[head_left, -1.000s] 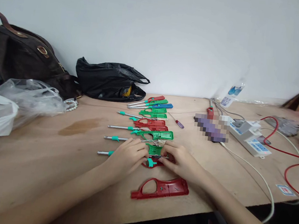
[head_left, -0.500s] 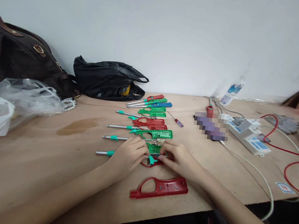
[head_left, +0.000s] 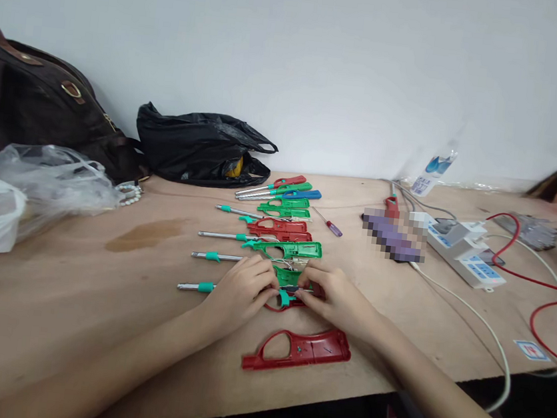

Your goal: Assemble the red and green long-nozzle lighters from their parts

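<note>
My left hand [head_left: 239,292] and my right hand [head_left: 336,297] rest on the wooden table [head_left: 99,282], fingers curled onto a red lighter half-shell [head_left: 282,301] with a teal trigger and a metal tube sticking out left. A loose red shell cover [head_left: 300,350] lies just in front of my hands. Behind them sits a row of open green and red lighter bodies [head_left: 284,248], each with a metal tube pointing left. Further back lie three assembled lighters [head_left: 285,190] in red, green and blue.
A small screwdriver [head_left: 328,224] lies right of the row. A white power strip [head_left: 464,254] with grey and red cables is at the right. Black plastic bag [head_left: 205,147], brown handbag [head_left: 39,101] and clear bags [head_left: 34,184] stand at back left. A bottle [head_left: 431,169] leans by the wall.
Both hands stay on the red lighter shell with only slight finger movement. The view has shifted slightly.
</note>
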### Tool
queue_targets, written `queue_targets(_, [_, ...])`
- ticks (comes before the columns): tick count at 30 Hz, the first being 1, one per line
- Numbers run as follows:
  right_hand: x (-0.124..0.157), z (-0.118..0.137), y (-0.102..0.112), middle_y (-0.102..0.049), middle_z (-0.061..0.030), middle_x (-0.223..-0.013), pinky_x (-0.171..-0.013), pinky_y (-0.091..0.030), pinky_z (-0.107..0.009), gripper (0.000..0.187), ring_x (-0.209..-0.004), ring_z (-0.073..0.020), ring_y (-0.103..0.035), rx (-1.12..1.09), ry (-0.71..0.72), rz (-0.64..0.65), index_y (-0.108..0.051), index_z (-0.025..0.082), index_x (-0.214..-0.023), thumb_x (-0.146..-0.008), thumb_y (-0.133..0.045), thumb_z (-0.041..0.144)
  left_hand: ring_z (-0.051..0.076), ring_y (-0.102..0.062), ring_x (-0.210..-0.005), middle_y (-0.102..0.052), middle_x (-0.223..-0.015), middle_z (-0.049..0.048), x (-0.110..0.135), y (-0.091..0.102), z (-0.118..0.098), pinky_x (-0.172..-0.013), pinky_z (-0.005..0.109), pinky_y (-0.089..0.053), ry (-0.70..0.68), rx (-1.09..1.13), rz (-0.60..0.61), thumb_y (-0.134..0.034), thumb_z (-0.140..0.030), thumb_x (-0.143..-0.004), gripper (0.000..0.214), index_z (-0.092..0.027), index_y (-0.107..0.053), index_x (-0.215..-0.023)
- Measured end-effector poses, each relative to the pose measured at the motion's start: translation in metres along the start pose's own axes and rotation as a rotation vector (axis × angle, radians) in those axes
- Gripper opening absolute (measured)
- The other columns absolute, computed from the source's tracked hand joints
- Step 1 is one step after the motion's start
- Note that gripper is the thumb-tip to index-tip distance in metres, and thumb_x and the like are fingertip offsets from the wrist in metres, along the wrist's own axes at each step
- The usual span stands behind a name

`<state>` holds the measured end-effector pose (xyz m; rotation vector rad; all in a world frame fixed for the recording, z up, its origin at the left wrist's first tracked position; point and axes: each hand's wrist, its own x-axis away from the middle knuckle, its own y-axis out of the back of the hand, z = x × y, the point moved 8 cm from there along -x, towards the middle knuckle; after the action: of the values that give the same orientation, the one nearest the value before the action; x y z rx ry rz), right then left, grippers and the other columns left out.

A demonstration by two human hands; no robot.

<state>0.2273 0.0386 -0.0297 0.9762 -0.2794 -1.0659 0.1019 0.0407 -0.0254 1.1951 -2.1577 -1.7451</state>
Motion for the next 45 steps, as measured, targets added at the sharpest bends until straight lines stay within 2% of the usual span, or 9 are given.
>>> queue_targets(11, [0.000, -0.001, 0.001, -0.056, -0.0005, -0.081, -0.060, -0.040, -0.024, 0.009, -0.066, -0.0134, -0.053, -0.023, 0.010, -0.006, -0.058, 0.018, -0.081, -0.087, -0.059, 0.012, 0.021, -0.054, -0.084, -0.062, -0.087, 0.0043, 0.001, -0.001, 0.001, -0.075, 0.033, -0.043, 0.000, -0.011, 0.034, -0.047, -0.014, -0.093, 0.019, -0.018, -0.058, -0.079])
queue_targets(17, [0.000, -0.003, 0.002, -0.055, 0.0009, -0.078, -0.060, -0.040, -0.024, 0.009, -0.065, -0.0132, -0.052, -0.038, -0.015, 0.003, -0.060, 0.018, -0.081, -0.087, -0.062, 0.012, 0.022, -0.054, -0.085, -0.063, -0.087, 0.0038, 0.002, 0.008, 0.003, -0.075, 0.033, -0.041, 0.022, -0.026, 0.026, -0.049, -0.012, -0.091, 0.015, -0.018, -0.056, -0.080])
queue_targets(24, [0.000, -0.004, 0.001, -0.058, -0.0008, -0.083, -0.064, -0.041, -0.025, 0.008, -0.070, -0.0142, -0.055, -0.051, 0.000, 0.008, -0.060, 0.018, -0.081, -0.088, -0.061, 0.014, 0.021, -0.055, -0.079, -0.063, -0.084, 0.0033, 0.005, 0.020, 0.004, -0.073, 0.033, -0.041, 0.062, -0.105, -0.015, -0.051, -0.013, -0.091, 0.013, -0.018, -0.056, -0.081])
queue_targets(29, [0.000, -0.004, 0.000, -0.060, -0.0020, -0.085, -0.067, -0.042, -0.025, 0.011, -0.078, -0.0164, -0.056, -0.067, 0.007, 0.010, -0.058, 0.019, -0.079, -0.089, -0.060, 0.014, 0.019, -0.055, -0.076, -0.063, -0.083, 0.0027, 0.004, 0.019, 0.004, -0.070, 0.032, -0.041, 0.070, -0.127, -0.023, -0.048, -0.015, -0.093, 0.016, -0.019, -0.055, -0.078])
queue_targets(37, [0.000, -0.003, -0.001, -0.060, -0.0022, -0.085, -0.067, -0.043, -0.026, 0.011, -0.077, -0.0164, -0.057, -0.077, 0.015, 0.016, -0.059, 0.019, -0.079, -0.089, -0.060, 0.013, 0.020, -0.056, -0.077, -0.063, -0.081, 0.0032, 0.001, 0.015, -0.002, -0.070, 0.033, -0.040, 0.032, -0.092, -0.056, -0.043, -0.017, -0.094, 0.019, -0.018, -0.054, -0.079])
queue_targets(45, [0.001, -0.006, -0.002, -0.058, 0.0004, -0.080, -0.063, -0.041, -0.024, 0.014, -0.070, -0.0142, -0.054, -0.046, -0.010, 0.014, -0.060, 0.019, -0.080, -0.082, -0.067, 0.007, 0.020, -0.055, -0.075, -0.063, -0.081, 0.0025, 0.002, 0.012, -0.002, -0.068, 0.031, -0.039, 0.040, -0.085, -0.061, -0.046, -0.018, -0.095, 0.018, -0.019, -0.054, -0.079])
